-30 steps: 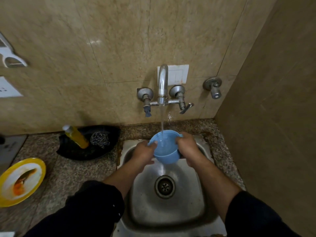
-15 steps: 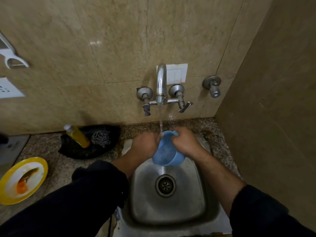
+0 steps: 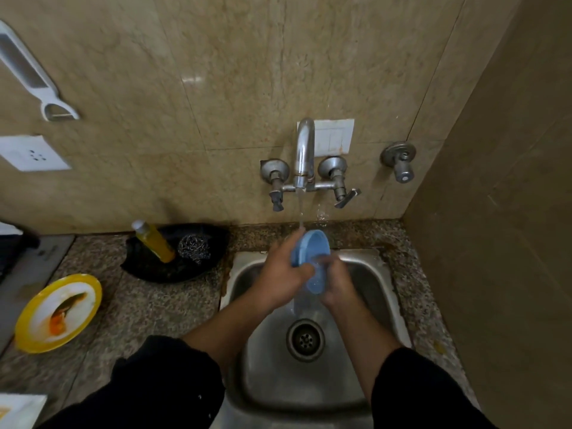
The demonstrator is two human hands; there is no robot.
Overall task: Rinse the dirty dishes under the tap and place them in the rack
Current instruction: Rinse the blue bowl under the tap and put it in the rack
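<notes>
1. One blue bowl (image 3: 311, 252) is tipped on its side over the steel sink (image 3: 368, 274), under the one tap (image 3: 305, 150) and its running stream.
2. Two hands hold it: left hand (image 3: 281, 270) and right hand (image 3: 335, 280), fingers curled closed around its sides.
3. One dirty yellow plate (image 3: 58, 312) sits on the counter, well apart.
4. One black dish (image 3: 176, 253) holds one yellow bottle (image 3: 153, 241) and one steel scrubber (image 3: 195, 249).

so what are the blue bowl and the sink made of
The blue bowl, held in both hands, looks like plastic: uniform opaque colour, soft matte sheen. The sink looks like stainless steel: grey brushed metal with dull reflections.
</notes>
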